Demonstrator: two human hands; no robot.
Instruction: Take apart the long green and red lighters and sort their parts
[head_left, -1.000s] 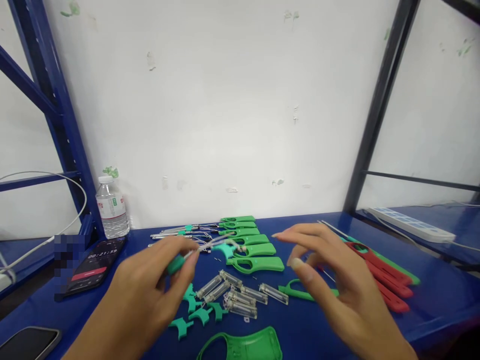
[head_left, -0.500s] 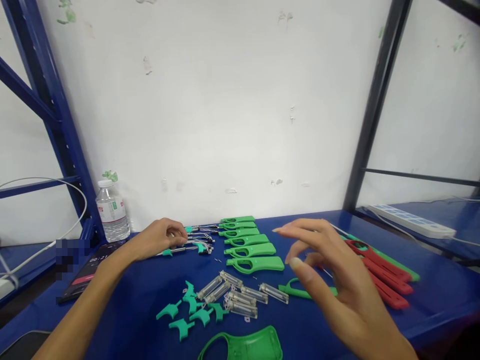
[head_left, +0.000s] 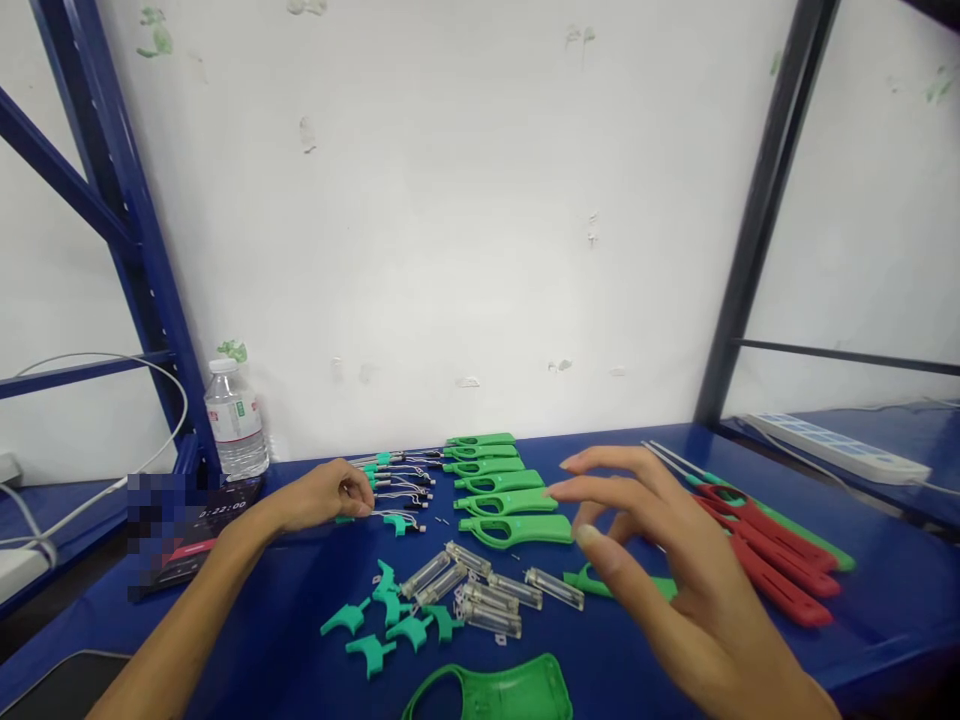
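Swung out: my left hand, ten o'clock of fuel tanks, curled at wired lighter assembly, grip unclear; right hand spread, three o'clock.

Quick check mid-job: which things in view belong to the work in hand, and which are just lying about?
Likely part of the work:
wired metal rods, at the left hand
green handle shells
teal pieces
clear cylinders
red handles, less certain, off to the right

Probably just lying about:
water bottle
lit phone
power strip
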